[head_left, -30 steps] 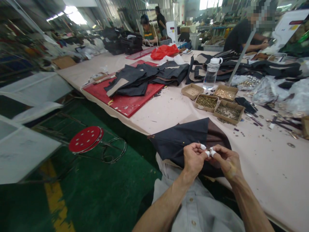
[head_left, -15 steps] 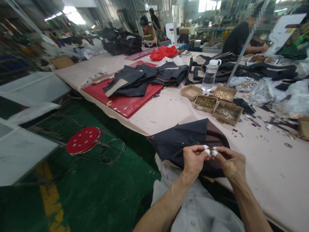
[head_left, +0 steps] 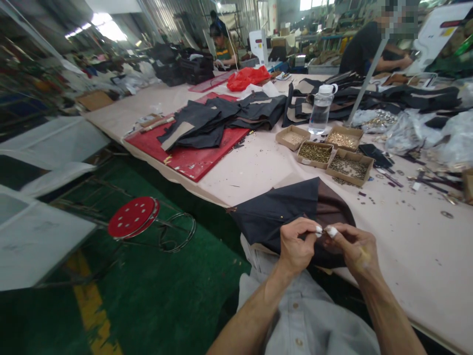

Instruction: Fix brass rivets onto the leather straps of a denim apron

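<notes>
A dark cloth piece (head_left: 273, 212) with a brown section lies over the table's near edge, small brass-coloured studs showing on it. Above its right part, my left hand (head_left: 298, 244) is closed in a pinch, with white wrapping on the fingertips. Close beside it, my right hand (head_left: 356, 246) pinches too, its wrapped thumb near the left fingertips. Something small and dark lies between the two pinches, too small to name. Beyond the cloth are open boxes of small metal parts, one of brass-coloured pieces (head_left: 315, 153) and one of darker pieces (head_left: 349, 167).
A clear water bottle (head_left: 320, 111) stands behind the boxes. Dark cut pieces (head_left: 207, 123) lie on a red board (head_left: 192, 167). Plastic bags (head_left: 406, 129) and loose bits lie at right. A red stool (head_left: 133, 217) stands at left. Other people work in the background.
My fingertips have shifted slightly, and the left thumb's white tip now shows less. Both hands stay at the cloth. The view has moved a little.
</notes>
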The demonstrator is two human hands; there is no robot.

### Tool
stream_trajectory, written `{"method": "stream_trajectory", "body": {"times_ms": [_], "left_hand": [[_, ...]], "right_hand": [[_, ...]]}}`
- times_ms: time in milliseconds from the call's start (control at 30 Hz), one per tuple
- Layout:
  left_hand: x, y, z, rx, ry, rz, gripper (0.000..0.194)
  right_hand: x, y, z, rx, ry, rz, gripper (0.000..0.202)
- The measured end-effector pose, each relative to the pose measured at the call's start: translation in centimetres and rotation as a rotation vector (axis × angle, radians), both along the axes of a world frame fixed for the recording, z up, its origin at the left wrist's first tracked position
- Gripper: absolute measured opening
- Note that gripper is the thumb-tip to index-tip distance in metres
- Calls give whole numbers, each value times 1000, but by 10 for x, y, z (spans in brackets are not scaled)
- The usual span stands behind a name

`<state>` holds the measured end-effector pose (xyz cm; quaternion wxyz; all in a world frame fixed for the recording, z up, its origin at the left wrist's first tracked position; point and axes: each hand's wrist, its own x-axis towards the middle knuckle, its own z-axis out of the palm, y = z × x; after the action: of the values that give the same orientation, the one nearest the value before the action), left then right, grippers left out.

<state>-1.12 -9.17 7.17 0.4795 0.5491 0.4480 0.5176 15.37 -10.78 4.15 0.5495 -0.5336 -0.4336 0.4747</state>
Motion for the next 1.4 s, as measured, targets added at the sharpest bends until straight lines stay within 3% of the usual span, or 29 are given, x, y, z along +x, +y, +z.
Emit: {"method": "stream_trajectory", "body": {"times_ms": [133, 233, 367, 500, 800, 1033, 1267, 1400], "left_hand": [[3, -2, -3, 20, -19, -50, 14], [7, -1, -10, 31, -10, -26, 13], [11, 1, -22, -159, -105, 37, 16], [13, 2, -30, -399, -253, -31, 26], [17, 3, -23, -397, -331, -42, 24], [10, 3, -24, -467, -444, -155, 36], [9, 3, -24, -488, -419, -106, 32], [3, 5, -25, -531, -486, -175, 35]], "right_hand": [[6, 4, -5, -190, 331, 48, 34], [5, 6, -2, -217, 389, 20, 36], [2, 6, 4, -157, 347, -104, 38], [1, 6, 2, -108, 291, -131, 38], [1, 2, -5, -81, 191, -112, 34], [3, 4, -9, -64, 201, -93, 33], [5, 4, -13, -39, 123, -18, 26], [5, 5, -13, -25, 104, 10, 23]]}}
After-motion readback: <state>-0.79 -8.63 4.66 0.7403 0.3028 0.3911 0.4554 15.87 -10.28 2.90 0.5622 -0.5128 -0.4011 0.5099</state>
